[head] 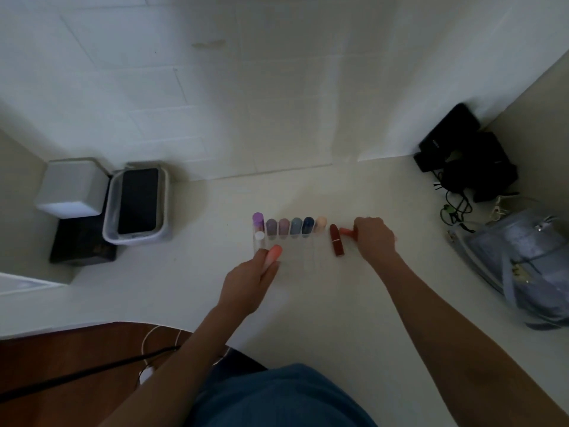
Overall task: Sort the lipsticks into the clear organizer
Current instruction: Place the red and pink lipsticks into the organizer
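Observation:
A clear organizer point(295, 251) stands on the pale counter, with several lipsticks upright in its back row, from a purple one point(258, 220) at the left to a peach one point(320, 224) at the right. A white-capped one point(259, 236) sits in the second row at the left. My left hand point(249, 282) is shut on a coral-pink lipstick point(273, 253) at the organizer's front left corner. My right hand point(374, 238) is shut on an orange-red lipstick point(348, 232) just right of the organizer. A dark red lipstick point(336, 243) stands on the counter between the organizer and that hand.
A grey tray point(107, 217) holding a black phone point(138, 200) sits at the left beside a white box point(72, 188) and a dark box. Black devices with cables point(462, 161) and a blue-grey bag point(523, 266) crowd the right corner. The tiled wall rises behind.

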`<state>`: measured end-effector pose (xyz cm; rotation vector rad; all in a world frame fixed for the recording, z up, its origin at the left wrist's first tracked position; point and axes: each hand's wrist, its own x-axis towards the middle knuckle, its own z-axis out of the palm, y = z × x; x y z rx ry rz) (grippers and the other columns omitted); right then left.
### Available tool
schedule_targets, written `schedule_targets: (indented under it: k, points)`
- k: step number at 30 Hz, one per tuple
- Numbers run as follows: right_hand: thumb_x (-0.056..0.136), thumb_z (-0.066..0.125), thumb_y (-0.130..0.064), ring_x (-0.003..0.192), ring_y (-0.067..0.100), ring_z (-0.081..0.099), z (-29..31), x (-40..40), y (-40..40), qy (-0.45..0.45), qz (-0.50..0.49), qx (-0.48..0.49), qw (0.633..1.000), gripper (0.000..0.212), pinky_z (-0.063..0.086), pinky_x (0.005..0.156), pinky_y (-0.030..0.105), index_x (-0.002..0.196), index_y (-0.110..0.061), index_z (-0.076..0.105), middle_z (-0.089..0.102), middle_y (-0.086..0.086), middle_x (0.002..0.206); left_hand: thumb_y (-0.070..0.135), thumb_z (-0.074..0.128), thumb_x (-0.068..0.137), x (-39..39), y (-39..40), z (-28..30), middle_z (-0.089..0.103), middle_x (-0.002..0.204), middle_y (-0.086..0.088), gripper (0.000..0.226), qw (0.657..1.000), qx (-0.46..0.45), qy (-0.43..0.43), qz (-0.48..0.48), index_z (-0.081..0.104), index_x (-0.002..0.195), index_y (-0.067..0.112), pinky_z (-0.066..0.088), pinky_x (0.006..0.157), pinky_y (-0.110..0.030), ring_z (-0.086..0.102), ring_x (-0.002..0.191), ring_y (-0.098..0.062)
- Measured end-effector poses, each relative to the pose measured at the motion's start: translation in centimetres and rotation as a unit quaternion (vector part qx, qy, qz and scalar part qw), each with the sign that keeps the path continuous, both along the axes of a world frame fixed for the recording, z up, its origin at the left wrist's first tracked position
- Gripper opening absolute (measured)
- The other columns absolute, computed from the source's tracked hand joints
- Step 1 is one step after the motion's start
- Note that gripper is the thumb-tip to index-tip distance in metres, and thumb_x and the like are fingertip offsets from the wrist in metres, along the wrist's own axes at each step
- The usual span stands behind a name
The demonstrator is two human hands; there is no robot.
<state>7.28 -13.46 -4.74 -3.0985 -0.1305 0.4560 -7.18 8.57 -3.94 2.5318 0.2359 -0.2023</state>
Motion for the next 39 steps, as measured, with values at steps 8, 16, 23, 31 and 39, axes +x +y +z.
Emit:
schedule_targets:
  k: [8,16,23,31,39]
  points:
    - [0.089,0.058,-0.017,0.091,0.021,0.058,0.6,-3.8,0.4,-0.037,-0.094,0.262,0.96,0.015,0.04,0.075,0.029,0.098,-0.014,0.07,0.067,0.009,0.1,0.04,0.035,0.098,0.0,-0.5,-0.1,0.07,0.096,-0.014,0.04,0.999,-0.046,-0.002,0.016,0.045,0.132,0.021,0.053,0.079,-0.038,0.067,0.081,-0.03]
    - [0.093,0.054,-0.01,0.077,0.018,0.06,3.4,-7.4,0.7,0.138,-0.143,0.497,0.845,0.016,0.054,0.072,0.026,0.098,-0.008,0.069,0.064,0.005,0.083,0.026,0.037,0.1,0.8,-2.7,1.4,0.069,0.076,-0.01,0.029,0.939,-0.325,0.066,0.095,0.058,0.119,0.024,0.049,0.049,-0.027,0.058,0.049,-0.016]
    - [0.092,0.054,-0.004,0.086,0.013,0.064,4.5,-7.8,2.9,0.167,-0.085,0.563,0.805,0.019,0.055,0.077,0.016,0.098,-0.009,0.071,0.066,0.009,0.097,0.035,0.045,0.097,1.4,-2.3,3.4,0.072,0.086,-0.008,0.02,0.815,-0.524,0.146,0.198,0.055,0.1,0.018,0.044,0.044,-0.021,0.065,0.054,-0.016]
    - [0.085,0.062,0.004,0.077,0.015,0.063,4.5,-7.8,4.3,0.183,-0.13,0.642,0.733,0.03,0.056,0.07,0.018,0.114,-0.002,0.058,0.063,0.01,0.084,0.013,0.057,0.092,0.5,-1.0,3.0,0.072,0.079,-0.009,0.005,0.751,-0.613,0.128,0.208,0.056,0.096,0.016,0.057,0.06,-0.024,0.072,0.071,-0.021]
    - [0.078,0.069,0.006,0.075,0.019,0.066,4.0,-7.4,6.4,0.05,-0.179,0.648,0.739,0.02,0.06,0.072,0.028,0.094,-0.001,0.061,0.068,0.007,0.081,0.025,0.051,0.095,-0.9,-0.6,2.0,0.066,0.076,-0.009,0.012,0.855,-0.455,0.106,0.224,0.054,0.1,0.015,0.047,0.046,-0.023,0.062,0.054,-0.018]
